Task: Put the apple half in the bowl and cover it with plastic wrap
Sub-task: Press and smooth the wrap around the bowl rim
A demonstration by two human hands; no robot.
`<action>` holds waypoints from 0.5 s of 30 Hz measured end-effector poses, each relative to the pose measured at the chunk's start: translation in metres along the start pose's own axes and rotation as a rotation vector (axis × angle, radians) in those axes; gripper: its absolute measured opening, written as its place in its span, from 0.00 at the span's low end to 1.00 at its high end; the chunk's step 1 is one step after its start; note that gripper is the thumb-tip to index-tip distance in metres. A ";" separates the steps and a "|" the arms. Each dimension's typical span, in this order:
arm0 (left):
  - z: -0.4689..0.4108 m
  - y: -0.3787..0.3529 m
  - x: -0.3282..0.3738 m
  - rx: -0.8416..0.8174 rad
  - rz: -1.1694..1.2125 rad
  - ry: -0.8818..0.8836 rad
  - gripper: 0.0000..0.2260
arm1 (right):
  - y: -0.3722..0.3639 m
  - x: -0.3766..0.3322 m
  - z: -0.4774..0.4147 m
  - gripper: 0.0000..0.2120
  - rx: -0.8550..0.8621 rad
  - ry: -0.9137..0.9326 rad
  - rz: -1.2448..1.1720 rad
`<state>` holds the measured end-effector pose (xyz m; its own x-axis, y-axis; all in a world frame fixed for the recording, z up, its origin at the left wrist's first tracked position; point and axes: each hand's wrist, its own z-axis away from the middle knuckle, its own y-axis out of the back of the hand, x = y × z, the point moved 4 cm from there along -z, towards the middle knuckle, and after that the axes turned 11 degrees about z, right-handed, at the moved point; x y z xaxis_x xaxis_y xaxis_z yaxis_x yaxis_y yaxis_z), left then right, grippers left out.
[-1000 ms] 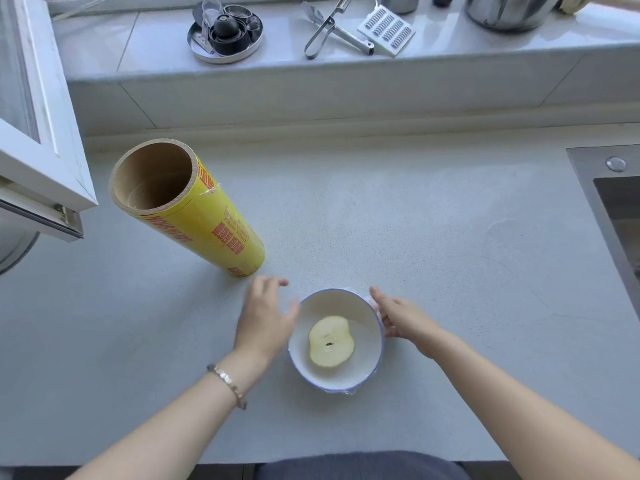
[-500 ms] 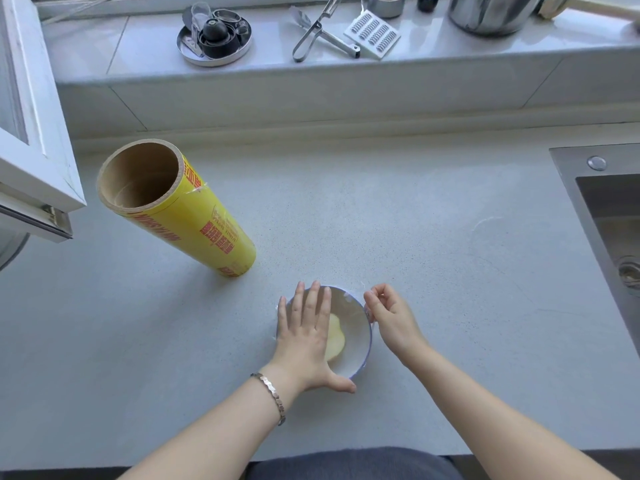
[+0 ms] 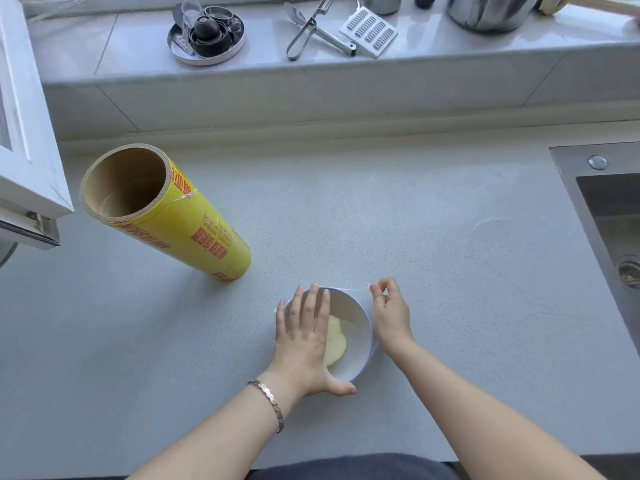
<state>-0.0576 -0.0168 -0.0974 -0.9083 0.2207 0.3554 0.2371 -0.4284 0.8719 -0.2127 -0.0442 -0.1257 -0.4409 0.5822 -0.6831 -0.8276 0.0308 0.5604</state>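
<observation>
With the apple half (image 3: pixel 336 344) lying in the bowl (image 3: pixel 371 341), the left hand (image 3: pixel 304 337) is pressing flat, fingers straight, on the wrap (image 3: pixel 362 288) while the right hand (image 3: pixel 389 313) is pinching its loose edge, a thin, clingy film probably best pulled gently.

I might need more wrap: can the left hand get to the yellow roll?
Probably yes: the left hand lies flat on the bowl, holding nothing, and only bare counter separates it from the roll. The right hand pinches the wrap.
</observation>
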 end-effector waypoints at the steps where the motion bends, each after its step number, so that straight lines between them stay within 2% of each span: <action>1: 0.000 0.000 0.000 -0.005 0.000 -0.002 0.64 | -0.002 0.000 0.000 0.07 -0.008 -0.019 -0.002; 6: 0.000 -0.001 -0.001 -0.031 0.021 0.027 0.63 | -0.001 -0.002 0.000 0.11 -0.104 -0.106 0.091; 11: 0.002 0.007 0.005 0.024 0.110 0.234 0.61 | 0.000 0.006 0.012 0.26 -0.457 -0.330 -0.255; 13: 0.006 0.009 0.009 -0.036 0.134 0.357 0.63 | -0.003 0.008 0.017 0.22 -0.551 -0.313 -0.280; 15: 0.009 0.014 0.014 -0.045 0.174 0.462 0.60 | -0.005 0.007 0.021 0.15 -0.564 -0.257 -0.381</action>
<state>-0.0644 -0.0119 -0.0774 -0.9167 -0.2645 0.2996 0.3933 -0.4642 0.7936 -0.2043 -0.0234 -0.1237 -0.0483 0.7890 -0.6125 -0.9911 -0.1138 -0.0684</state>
